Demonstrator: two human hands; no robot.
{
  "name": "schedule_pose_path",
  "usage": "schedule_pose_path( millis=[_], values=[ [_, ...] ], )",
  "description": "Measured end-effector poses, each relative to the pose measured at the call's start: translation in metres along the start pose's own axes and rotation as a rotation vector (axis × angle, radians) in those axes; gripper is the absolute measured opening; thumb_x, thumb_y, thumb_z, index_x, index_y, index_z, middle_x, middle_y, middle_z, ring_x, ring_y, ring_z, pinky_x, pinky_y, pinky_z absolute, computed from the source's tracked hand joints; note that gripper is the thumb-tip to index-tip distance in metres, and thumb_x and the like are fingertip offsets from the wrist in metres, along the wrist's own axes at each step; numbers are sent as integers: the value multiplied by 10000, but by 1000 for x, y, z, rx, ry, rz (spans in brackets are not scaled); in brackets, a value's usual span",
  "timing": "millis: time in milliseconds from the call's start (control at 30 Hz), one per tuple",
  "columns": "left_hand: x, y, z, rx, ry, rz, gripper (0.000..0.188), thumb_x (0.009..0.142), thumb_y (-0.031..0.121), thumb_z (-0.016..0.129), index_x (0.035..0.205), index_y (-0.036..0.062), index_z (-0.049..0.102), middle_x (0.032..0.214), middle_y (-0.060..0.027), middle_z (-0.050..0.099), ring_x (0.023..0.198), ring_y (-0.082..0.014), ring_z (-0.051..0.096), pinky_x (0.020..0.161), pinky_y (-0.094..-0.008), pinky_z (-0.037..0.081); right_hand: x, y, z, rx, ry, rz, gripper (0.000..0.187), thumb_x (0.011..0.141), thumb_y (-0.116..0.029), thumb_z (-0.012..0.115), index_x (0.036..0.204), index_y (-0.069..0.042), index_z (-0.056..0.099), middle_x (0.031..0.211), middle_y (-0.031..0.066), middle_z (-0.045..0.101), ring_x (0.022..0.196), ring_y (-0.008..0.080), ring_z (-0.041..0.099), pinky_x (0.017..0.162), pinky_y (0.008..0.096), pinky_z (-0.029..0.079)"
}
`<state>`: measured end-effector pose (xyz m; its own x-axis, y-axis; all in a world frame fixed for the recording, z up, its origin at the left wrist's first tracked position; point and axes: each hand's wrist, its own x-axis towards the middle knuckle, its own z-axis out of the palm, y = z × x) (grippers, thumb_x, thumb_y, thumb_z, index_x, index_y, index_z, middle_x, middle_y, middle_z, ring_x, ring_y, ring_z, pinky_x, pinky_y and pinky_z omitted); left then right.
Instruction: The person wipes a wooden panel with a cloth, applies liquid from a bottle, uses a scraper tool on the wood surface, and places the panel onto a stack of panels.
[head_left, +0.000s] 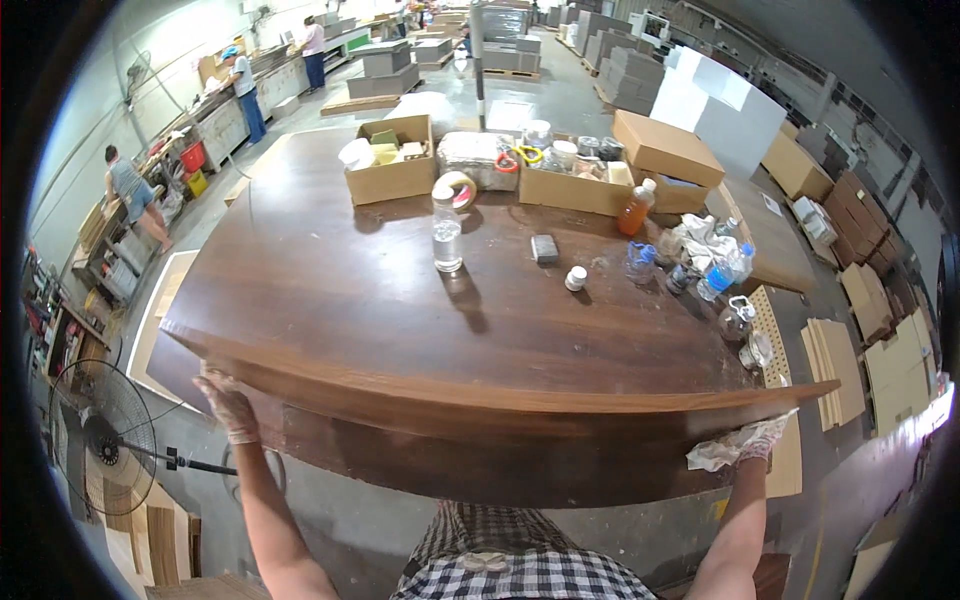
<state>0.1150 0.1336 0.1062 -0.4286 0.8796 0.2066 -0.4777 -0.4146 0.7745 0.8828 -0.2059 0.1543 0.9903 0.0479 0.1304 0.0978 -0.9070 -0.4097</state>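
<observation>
A long brown wooden board [480, 396] stands on edge across the near side of a table with a brown wood-grain top [360, 300]. My left hand [228, 405], in a thin translucent glove, grips the board near its left end. At the other end, my right hand [765, 438], also gloved, holds a crumpled white cloth [715, 452] against the board's near side. The fingers of the right hand are partly hidden by the cloth. Beyond the board stand a clear bottle [447, 240], a small white bottle [576, 278] and a grey block [544, 249].
Open cardboard boxes [570, 192] with jars and scissors line the far side. An amber-liquid bottle [635, 210], rags [700, 240] and several small bottles crowd the right. A pedestal fan [105, 440] stands at left. Cardboard sheets [830, 370] lie at right; co-workers [245, 95] stand farther off.
</observation>
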Motion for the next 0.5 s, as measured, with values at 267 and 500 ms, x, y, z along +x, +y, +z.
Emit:
schedule_pose_path(
  millis=[267,500],
  values=[
    [21,40,6,198,35,91,636,933,481,398,1385,47,291,1367,-89,364,1233,-232,355,1029,-361,280,23,-18,-87,24,32,-106,403,943,-248,403,1290,-44,404,1278,96,455,1175,159,438,1007,320,338],
    [22,35,6,226,115,124,616,942,467,375,1394,62,267,1365,-90,366,1198,-232,400,1009,-341,326,-32,-83,-134,711,111,-998,302,859,-153,532,1123,-5,533,1049,112,590,991,206,564,856,354,463]
  ],
)
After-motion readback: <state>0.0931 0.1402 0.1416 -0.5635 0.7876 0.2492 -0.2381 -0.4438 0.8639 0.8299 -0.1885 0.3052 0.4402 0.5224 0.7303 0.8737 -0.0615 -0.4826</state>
